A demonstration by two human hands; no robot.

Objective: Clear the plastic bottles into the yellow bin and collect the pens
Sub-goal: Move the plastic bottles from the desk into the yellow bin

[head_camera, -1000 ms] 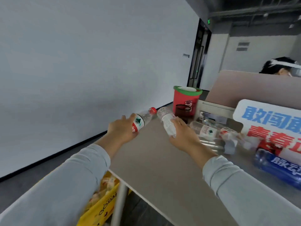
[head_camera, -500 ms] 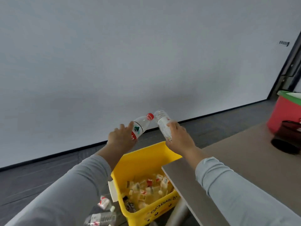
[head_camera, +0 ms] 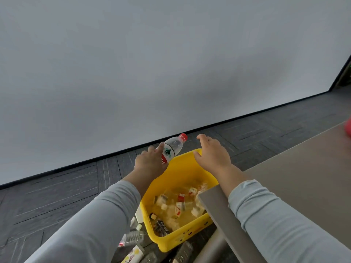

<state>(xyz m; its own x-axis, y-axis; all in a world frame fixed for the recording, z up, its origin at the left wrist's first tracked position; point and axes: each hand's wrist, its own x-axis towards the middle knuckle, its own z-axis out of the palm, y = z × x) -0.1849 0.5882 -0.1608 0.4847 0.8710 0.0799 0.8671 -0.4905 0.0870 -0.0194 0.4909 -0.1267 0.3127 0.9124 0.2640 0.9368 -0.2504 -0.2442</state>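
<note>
Dark grey floor tiles [head_camera: 57, 196] fill the left of our view, under a plain white wall [head_camera: 133, 73]. Low down, just beside the bin's left wall, a few crushed clear bottles [head_camera: 133, 237] lie on the floor. Our left hand [head_camera: 150, 162] grips a plastic water bottle [head_camera: 173, 147] round its lower body. The bottle has a red cap and a red, white and green label, and it tilts cap-up towards the right, above the far left corner of the yellow bin [head_camera: 180, 242]. The bin stands on the floor by the table corner, with many crumpled bottles [head_camera: 176, 205] heaped inside. Our right hand [head_camera: 212, 154] hovers palm down over the bin's far rim, its fingers loosely spread and holding nothing. Further right runs the grey table [head_camera: 303, 177], and a red thing [head_camera: 348, 128] shows only as a sliver at the frame's edge, so we cannot tell what it is.
</note>
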